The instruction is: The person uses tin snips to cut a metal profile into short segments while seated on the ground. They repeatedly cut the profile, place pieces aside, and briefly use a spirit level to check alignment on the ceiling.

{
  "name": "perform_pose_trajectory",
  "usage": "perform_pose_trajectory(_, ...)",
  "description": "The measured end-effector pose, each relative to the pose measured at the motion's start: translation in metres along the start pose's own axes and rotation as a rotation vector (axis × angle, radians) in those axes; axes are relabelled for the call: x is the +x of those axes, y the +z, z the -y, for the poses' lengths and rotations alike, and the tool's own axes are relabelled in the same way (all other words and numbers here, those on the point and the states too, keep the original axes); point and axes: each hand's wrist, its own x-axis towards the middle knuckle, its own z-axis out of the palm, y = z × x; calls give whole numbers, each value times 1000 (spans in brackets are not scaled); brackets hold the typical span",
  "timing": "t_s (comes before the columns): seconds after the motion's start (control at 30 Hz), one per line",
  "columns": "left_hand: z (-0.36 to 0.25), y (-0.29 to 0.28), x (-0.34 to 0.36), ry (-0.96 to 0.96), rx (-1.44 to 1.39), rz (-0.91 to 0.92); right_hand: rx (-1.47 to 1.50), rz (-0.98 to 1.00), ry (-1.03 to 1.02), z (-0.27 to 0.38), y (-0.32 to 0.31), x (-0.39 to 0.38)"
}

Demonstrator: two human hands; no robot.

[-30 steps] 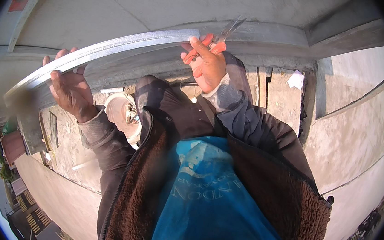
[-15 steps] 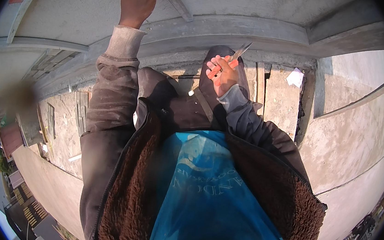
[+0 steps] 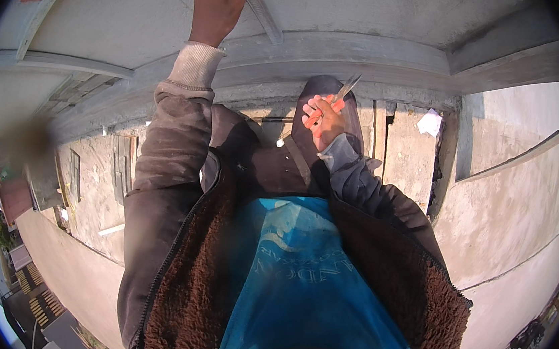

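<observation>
At the upper edge my left hand [image 3: 219,8] is raised towards the grey plastered surface, thumb and forefinger spread apart. Its other fingertips are cut off by the picture's edge. A grey metal channel [image 3: 263,13] runs behind the hand, beside the thumb; I cannot tell whether any finger touches it. Over my right knee, my right hand [image 3: 325,124] is closed around the orange-red handles of metal snips [image 3: 347,88]. The blades point up and to the right, away from me.
More metal strips [image 3: 75,64] form a frame on the grey surface at the left. A concrete ledge [image 3: 372,51] crosses ahead of my knees. Boards [image 3: 379,130] and a white scrap [image 3: 429,123] lie to the right. Beyond a wall at the lower left, the ground drops away.
My left hand's thumb has spread away from the fingers. The hand appears slightly further right and higher, partly because the view has shifted. My right hand keeps its hold on the snips.
</observation>
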Motion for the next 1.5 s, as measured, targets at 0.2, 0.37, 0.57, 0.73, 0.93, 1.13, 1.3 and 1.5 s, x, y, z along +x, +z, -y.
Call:
perform_pose_trajectory(0.2, -15, 7, 3, 177, 18, -143, 3, 17, -9, -2, -8, 9)
perform_pose_trajectory(0.37, -18, 3, -3, 145, 2, -130, -41, 17, -6, -1, -3, 5)
perform_pose_trajectory(0.57, -16, 6, -1, 109, 29, -121, -88, 7, -49, 6, 13, -3)
perform_pose_trajectory(0.73, -16, 4, -3, 102, -21, -113, -253, 102, -278, 50, 52, -31)
perform_pose_trajectory(0.93, -17, 13, 0, 155, -42, -162, -461, 288, -574, 91, 88, -63)
perform_pose_trajectory(1.13, -25, 12, -1, 90, -35, -84, -524, 364, -653, 109, 115, -90)
perform_pose_trajectory(1.3, -33, 27, 1, 142, 33, -70, -554, 433, -725, 118, 131, -106)
perform_pose_trajectory(1.5, -35, 17, -8, 204, 51, -128, -653, 369, -799, 136, 108, -110)
